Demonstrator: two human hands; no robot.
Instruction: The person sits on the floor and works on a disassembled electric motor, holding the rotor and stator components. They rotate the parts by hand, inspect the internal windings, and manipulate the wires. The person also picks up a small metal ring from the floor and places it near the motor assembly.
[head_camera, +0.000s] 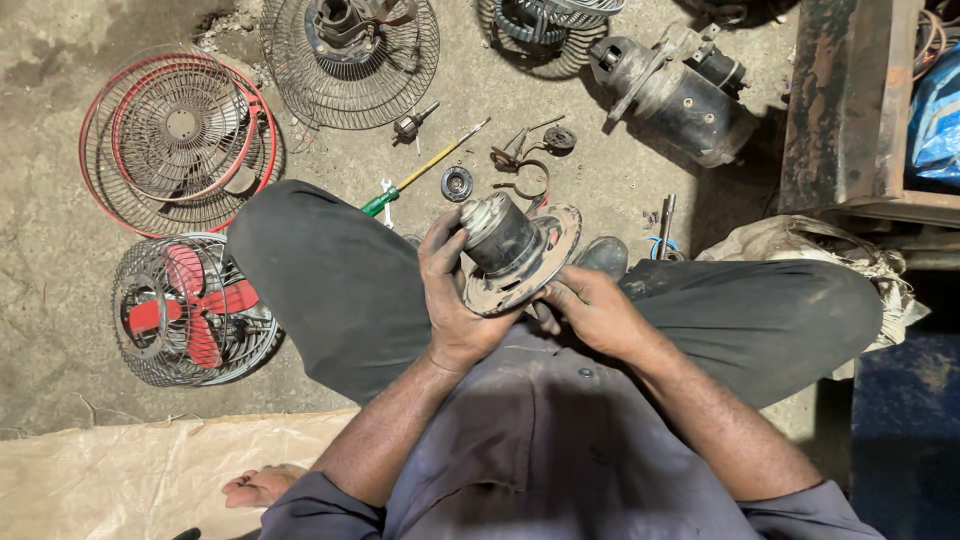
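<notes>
Gripping a small fan motor (510, 250) over the lap, left hand (458, 292) wrapped around its body, right hand (590, 310) pinching its round plate edge. Beyond, on the floor: green-handled screwdriver (420, 172), red-bladed caged fan (190, 310).

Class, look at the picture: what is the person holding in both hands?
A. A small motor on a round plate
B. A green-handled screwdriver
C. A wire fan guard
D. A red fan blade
A: the left hand and right hand grip the motor on its plate; the screwdriver lies on the floor.
</notes>
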